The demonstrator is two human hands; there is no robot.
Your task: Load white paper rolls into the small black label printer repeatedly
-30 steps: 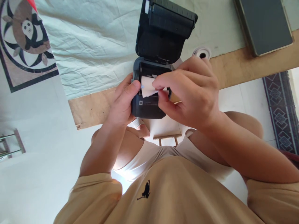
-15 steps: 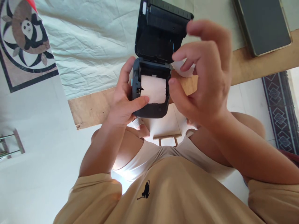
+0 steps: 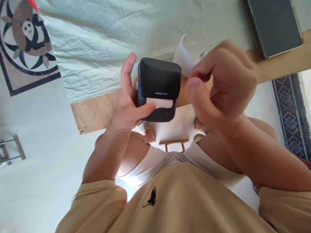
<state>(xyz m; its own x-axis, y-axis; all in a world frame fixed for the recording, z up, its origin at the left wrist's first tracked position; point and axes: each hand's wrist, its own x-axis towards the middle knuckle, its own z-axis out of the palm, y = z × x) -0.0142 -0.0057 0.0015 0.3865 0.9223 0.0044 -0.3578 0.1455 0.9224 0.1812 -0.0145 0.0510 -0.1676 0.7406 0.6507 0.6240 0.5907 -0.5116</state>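
My left hand [image 3: 126, 106] grips a small black label printer [image 3: 159, 77] from its left side, thumb pressed on the front below the slot and fingers up along the side. The printer's lid is closed, and a strip of white paper [image 3: 159, 103] sticks out of the slot. To the right of the printer is my right hand [image 3: 223, 84], blurred, with fingers curled and the thumb pointing at the printer; I see nothing in it. A loose white paper piece [image 3: 181, 56] shows behind the printer's right corner.
A pale wrinkled cloth [image 3: 97, 42] covers most of the wooden table [image 3: 97, 111]. A dark flat tablet [image 3: 274, 26] lies at the far right corner. A white paper roll [image 3: 203, 53] is mostly hidden behind my right hand. Tiled floor with a patterned inlay [image 3: 24, 38] lies left.
The printer's lid went from open to closed over the paper roll. My right hand let go of the paper, rose, then came down curled beside the printer. My left hand kept its hold.
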